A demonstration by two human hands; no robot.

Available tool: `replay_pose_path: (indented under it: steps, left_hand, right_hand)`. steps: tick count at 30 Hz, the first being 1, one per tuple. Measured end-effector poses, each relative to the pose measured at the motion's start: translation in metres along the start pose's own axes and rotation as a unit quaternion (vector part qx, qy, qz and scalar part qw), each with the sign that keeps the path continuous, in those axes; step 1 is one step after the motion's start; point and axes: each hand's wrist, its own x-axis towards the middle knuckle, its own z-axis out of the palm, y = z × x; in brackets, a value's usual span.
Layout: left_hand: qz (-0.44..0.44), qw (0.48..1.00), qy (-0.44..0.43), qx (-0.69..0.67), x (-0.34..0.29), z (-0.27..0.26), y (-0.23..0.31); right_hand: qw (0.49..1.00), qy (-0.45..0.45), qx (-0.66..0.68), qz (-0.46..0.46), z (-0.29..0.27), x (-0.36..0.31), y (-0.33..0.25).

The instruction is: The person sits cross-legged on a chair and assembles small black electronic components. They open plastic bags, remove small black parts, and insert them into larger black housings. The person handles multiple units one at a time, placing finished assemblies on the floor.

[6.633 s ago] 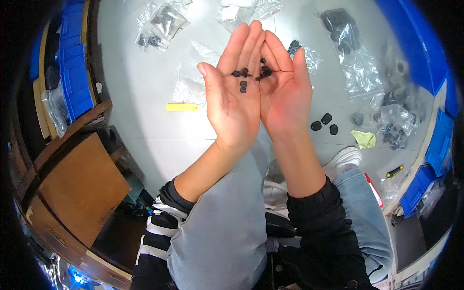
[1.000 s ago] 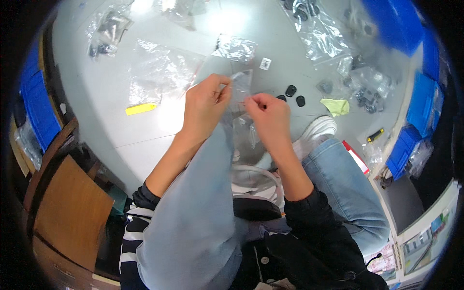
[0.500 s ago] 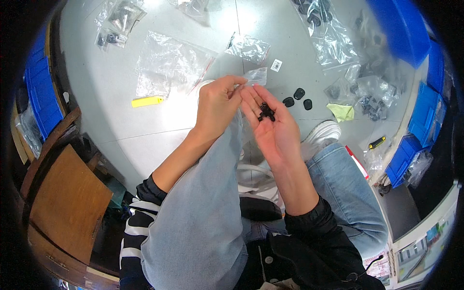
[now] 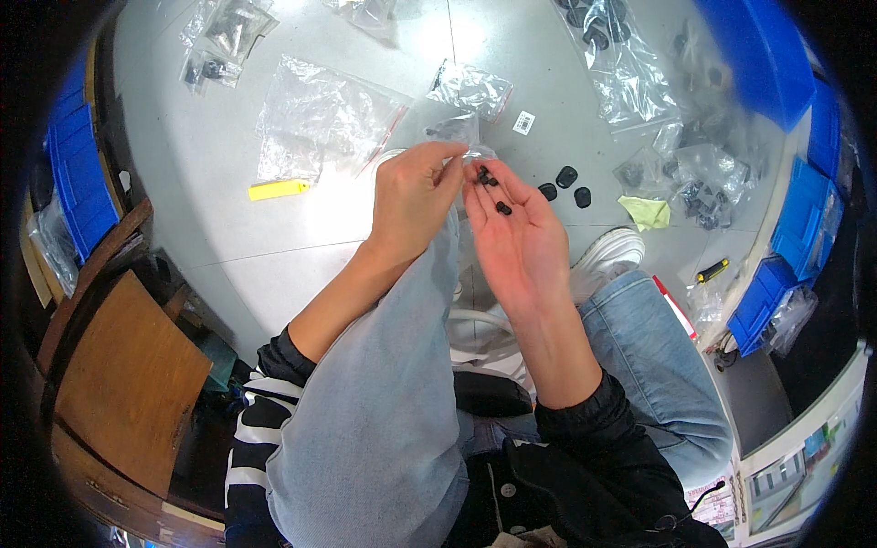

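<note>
My left hand (image 4: 408, 203) pinches the edge of a small clear plastic bag (image 4: 462, 130) between thumb and forefinger. The bag extends away from me, past the fingertips of both hands. My right hand (image 4: 523, 242) lies palm up against the bag's near end, its fingers stretched and slightly cupped. It carries several small black parts (image 4: 503, 209); most sit close to the fingertips by the bag, with a piece lower on the fingers. Whether any parts are inside the bag is hard to tell.
Three rounded black pieces (image 4: 583, 196) lie on the grey floor right of my hands, near a yellow-green scrap (image 4: 644, 212). A flat clear bag (image 4: 311, 119) and a yellow strip (image 4: 279, 190) lie left. Bags of black parts (image 4: 598, 36) and blue bins (image 4: 804, 215) stand right.
The small black parts have slid from the middle of my right hand toward its fingertips, and fewer show. More of the small bag shows beyond my fingers.
</note>
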Motion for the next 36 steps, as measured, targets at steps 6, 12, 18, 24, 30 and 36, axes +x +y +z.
replay_pose_path:
  steps: [6,12,18,24,30,36]
  left_hand:
    - [-0.018,1.000,-0.006,-0.002,0.000,0.000,0.001]
    - [-0.027,1.000,-0.008,-0.012,0.001,0.001,0.001]
    - [-0.029,0.999,-0.005,-0.024,0.003,-0.001,0.003]
    - [-0.124,0.985,0.031,-0.112,0.011,-0.007,0.003]
    - [-0.188,0.960,0.061,-0.198,0.028,-0.016,0.001]
    - [-0.187,0.952,0.100,-0.221,0.069,-0.022,-0.020]
  right_hand:
    - [0.999,-0.016,-0.039,-0.009,0.006,-0.006,-0.001]
    - [0.997,-0.020,-0.072,-0.006,0.017,-0.012,-0.005]
    - [0.999,-0.032,-0.035,-0.003,0.018,-0.011,-0.007]
    - [0.990,-0.136,0.011,0.049,0.015,-0.005,-0.016]
    - [0.961,-0.232,0.096,0.117,0.029,-0.009,-0.028]
    - [0.948,-0.272,0.108,0.126,0.045,-0.003,-0.042]
